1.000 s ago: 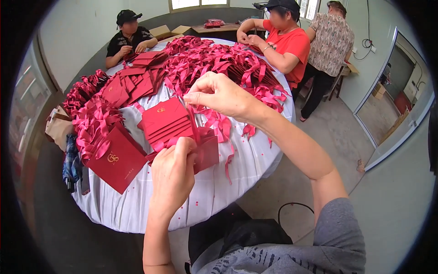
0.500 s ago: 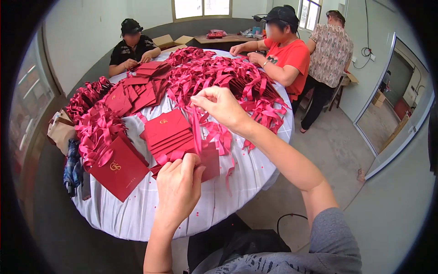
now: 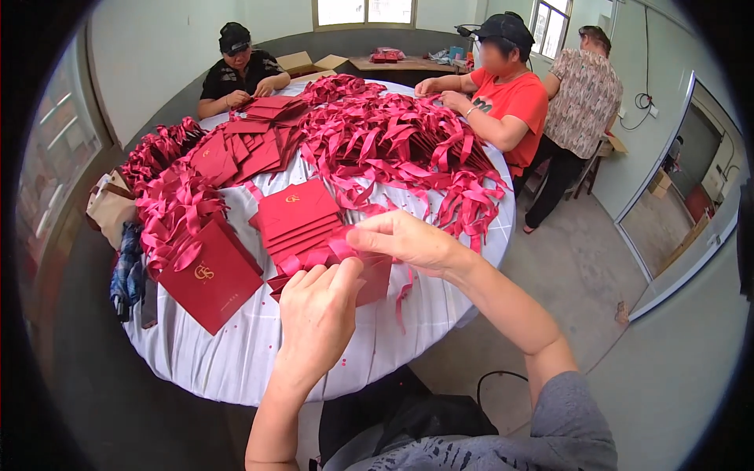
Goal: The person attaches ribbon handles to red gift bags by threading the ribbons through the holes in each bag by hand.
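- Left hand [image 3: 318, 314] and right hand [image 3: 408, 239] both pinch a red ribbon [image 3: 334, 253] on one red envelope [image 3: 369, 275].
- Beyond them, finished stack [image 3: 298, 216]; ribbon heap [image 3: 393, 141] remains.

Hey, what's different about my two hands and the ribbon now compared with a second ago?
The right hand has come down from its raised position and now pinches the red ribbon low, close to the left hand. The left hand stays on the red cards. The red bag and round table look unchanged.
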Motion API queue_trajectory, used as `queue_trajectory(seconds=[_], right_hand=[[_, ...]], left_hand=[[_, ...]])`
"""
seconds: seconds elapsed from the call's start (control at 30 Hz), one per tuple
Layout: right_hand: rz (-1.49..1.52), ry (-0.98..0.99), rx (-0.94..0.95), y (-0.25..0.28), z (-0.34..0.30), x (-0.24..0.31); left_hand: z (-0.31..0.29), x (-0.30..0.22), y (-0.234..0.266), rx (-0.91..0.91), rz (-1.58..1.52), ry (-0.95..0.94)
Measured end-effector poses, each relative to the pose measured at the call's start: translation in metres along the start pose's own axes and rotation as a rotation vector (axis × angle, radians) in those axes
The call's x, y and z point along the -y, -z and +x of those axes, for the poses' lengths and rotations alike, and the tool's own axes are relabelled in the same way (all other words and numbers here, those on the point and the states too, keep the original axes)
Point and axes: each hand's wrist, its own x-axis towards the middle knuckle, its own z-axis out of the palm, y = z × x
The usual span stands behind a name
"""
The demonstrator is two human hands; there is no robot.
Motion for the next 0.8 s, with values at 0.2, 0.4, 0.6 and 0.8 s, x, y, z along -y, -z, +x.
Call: queue_trajectory(seconds=[0.2, 0.4, 0.6, 0.8], right_hand=[[0.115, 0.071, -0.091, -0.007, 0.011, 0.000], [0.106, 0.291, -0.164, -0.015, 0.009, 0.014], [0.126, 0.341, -0.201, -0.016, 0.009, 0.010], [0.226, 0.444, -0.120, -0.019, 0.016, 0.014]], left_hand=[[0.002, 0.000, -0.004, 0.005, 0.049, -0.014], [0.001, -0.002, -0.001, 0.018, 0.045, 0.001], [0.000, -0.003, -0.003, 0.022, 0.013, 0.004], [-0.001, -0.003, 0.000, 0.015, 0.017, 0.003]])
